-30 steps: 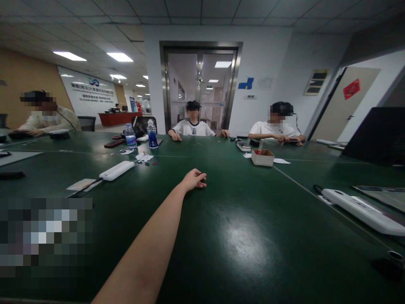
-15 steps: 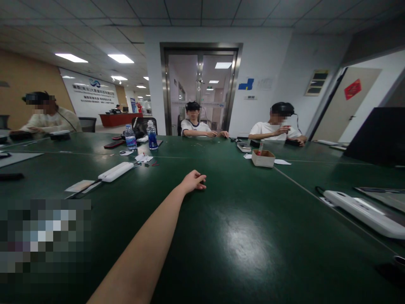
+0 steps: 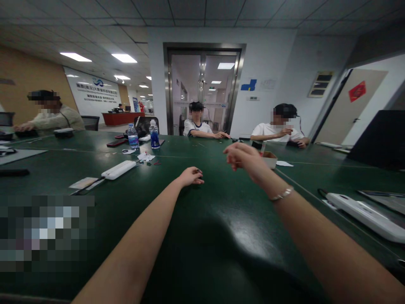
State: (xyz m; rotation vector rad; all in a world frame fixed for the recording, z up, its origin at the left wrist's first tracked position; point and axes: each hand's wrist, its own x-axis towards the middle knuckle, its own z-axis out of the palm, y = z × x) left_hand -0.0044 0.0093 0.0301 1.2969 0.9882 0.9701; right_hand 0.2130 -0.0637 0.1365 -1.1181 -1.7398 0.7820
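My left hand (image 3: 191,176) rests low over the green table (image 3: 177,278), its fingers closed round something small and dark that I cannot make out. To the right, my right hand (image 3: 242,156) hangs above the table with its wrist bent and fingers loosely curled and apart. Nothing shows in it, and a bracelet (image 3: 282,194) circles that wrist. Behind my right hand stands a small open box (image 3: 269,161), partly hidden by it.
Two bottles, one with a purple-blue label (image 3: 133,138) and one with blue liquid (image 3: 155,136), stand at the back left. A white power strip (image 3: 119,170) lies left, another white device (image 3: 363,216) right. Crumpled paper (image 3: 146,156) lies near the bottles. Several people sit beyond.
My right hand and forearm have come into view from the right and now hang over the table. The left hand stays nearly in place, turned slightly. The view has shifted a little.
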